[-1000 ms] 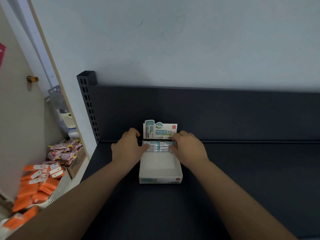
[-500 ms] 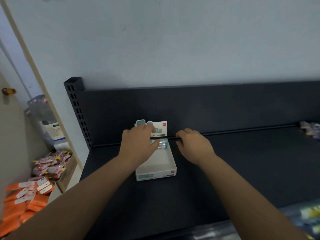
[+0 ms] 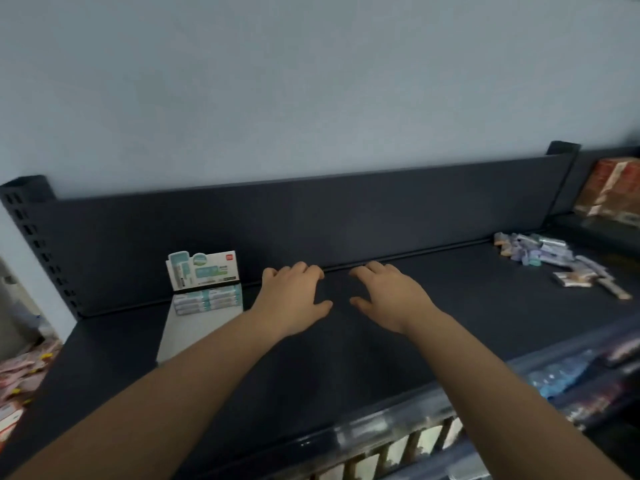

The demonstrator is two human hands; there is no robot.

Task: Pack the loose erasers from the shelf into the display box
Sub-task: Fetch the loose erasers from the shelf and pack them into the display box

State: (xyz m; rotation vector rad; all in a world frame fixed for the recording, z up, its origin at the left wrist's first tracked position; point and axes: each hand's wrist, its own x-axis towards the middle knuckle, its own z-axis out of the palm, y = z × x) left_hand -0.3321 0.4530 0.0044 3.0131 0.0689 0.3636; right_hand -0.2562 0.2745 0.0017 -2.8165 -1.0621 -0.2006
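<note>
Dark shelf (image 3: 346,358), hands (image 3: 343,299) outstretched, palms down

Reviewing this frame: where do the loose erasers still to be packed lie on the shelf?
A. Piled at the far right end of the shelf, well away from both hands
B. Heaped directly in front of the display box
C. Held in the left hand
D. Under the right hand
A. The loose erasers lie scattered at the shelf's right end, while the left hand and right hand are empty, spread mid-shelf beside the display box.
</note>
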